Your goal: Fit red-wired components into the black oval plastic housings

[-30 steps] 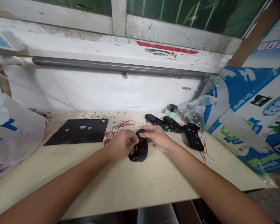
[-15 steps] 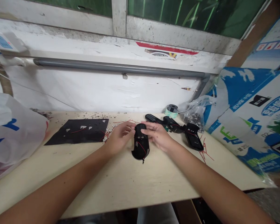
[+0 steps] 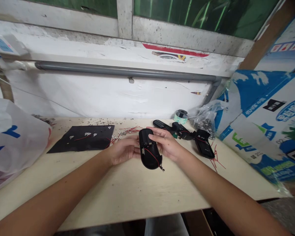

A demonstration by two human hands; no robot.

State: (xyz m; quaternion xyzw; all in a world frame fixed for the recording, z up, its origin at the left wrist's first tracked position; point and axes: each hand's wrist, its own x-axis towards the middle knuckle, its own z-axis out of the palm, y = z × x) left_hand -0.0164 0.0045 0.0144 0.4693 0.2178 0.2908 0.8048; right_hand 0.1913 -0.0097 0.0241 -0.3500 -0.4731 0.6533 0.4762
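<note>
Perhaps four black casings (image 3: pixel 149 160), two plastic bags (image 3: pixel 19 147), one black sheet (image 3: pixel 80 143)

Pale beige tabletop (image 3: pixel 137 193) is bearing black rectangular sheet (image 3: pixel 80 145) at left, thin red wires (image 3: pixel 130 130) near centre; black oblong plastic housings (image 3: pixel 204 149), clear plastic bag (image 3: pixel 207 115) are resting right.

A sheet (image 3: pixel 82 143) lies on the table (image 3: pixel 127 196) left of the casing (image 3: pixel 148 159), with housings (image 3: pixel 204 149) to the right.
</note>
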